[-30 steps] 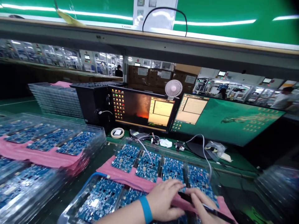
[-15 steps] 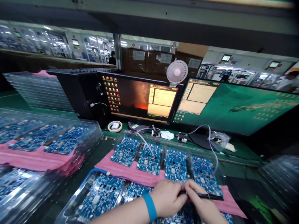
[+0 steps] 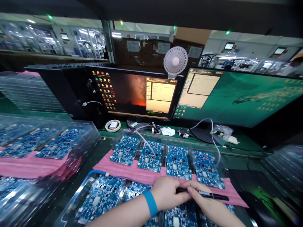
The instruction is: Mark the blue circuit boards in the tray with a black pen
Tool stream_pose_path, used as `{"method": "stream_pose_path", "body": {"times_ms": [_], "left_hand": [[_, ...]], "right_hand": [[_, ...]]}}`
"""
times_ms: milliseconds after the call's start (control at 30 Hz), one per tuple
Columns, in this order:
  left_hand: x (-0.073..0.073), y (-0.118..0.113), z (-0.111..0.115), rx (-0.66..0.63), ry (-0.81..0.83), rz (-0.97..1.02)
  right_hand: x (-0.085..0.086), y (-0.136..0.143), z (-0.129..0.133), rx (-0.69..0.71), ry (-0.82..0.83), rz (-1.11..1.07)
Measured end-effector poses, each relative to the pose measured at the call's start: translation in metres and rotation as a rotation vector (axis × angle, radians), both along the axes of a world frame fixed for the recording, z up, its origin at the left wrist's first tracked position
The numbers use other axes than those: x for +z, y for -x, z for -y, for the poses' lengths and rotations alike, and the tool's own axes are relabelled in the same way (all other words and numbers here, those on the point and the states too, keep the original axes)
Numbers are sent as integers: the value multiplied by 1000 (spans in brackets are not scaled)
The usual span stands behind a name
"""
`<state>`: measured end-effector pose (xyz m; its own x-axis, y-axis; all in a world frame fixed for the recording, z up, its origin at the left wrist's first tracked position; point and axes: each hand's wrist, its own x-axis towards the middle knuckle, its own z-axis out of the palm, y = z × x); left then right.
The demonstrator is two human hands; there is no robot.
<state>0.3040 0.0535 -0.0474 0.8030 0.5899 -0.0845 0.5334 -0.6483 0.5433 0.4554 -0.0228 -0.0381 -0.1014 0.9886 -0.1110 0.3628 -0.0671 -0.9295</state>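
Observation:
My left hand (image 3: 167,193), with a blue wristband (image 3: 150,203) on the wrist, pinches the near end of a black pen (image 3: 205,195). My right hand (image 3: 205,206) grips the same pen along its barrel. Both hands meet above the near clear tray (image 3: 78,197) of blue circuit boards (image 3: 101,197). Just beyond the hands, a row of blue circuit boards (image 3: 176,164) lies in a clear tray on a pink foam sheet (image 3: 118,168). A grey cable (image 3: 145,142) runs onto one of those boards.
Two monitors stand behind: a dark one (image 3: 134,94) and a green one (image 3: 239,97), with a small white fan (image 3: 175,61) between them. Stacked trays of boards on pink foam (image 3: 42,148) fill the left. A tape roll (image 3: 113,125) and cables lie near the monitors.
The view has tilted downward, so the monitors and trays sit higher in the picture. My hands stay together on the pen, now held more level above the near tray.

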Motion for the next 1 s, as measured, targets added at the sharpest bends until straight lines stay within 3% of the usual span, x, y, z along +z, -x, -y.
{"method": "stream_pose_path", "body": {"times_ms": [133,233,300,367,433,533,800,1000], "left_hand": [[-5,0,-3,15,50,55],[-10,-1,-4,36,47,11],[-12,-2,-5,45,22,-25],[-13,-2,-6,50,13,-29],[-12,-3,-7,50,24,-21],[-10,-4,-9,35,47,-12],[-10,-6,-13,-13,50,-33],[-8,-8,-13,-19,51,-32]], "right_hand": [[-5,-11,1,-85,-12,-52],[-13,-37,-2,-374,-54,-134],[-17,-62,-5,-577,-70,-23],[-20,-88,-6,-672,-35,195],[-23,-109,-6,-675,10,343],[-25,-126,-5,-671,47,379],[-21,-116,-6,-574,50,355],[-26,-118,-9,-614,113,312]]}}
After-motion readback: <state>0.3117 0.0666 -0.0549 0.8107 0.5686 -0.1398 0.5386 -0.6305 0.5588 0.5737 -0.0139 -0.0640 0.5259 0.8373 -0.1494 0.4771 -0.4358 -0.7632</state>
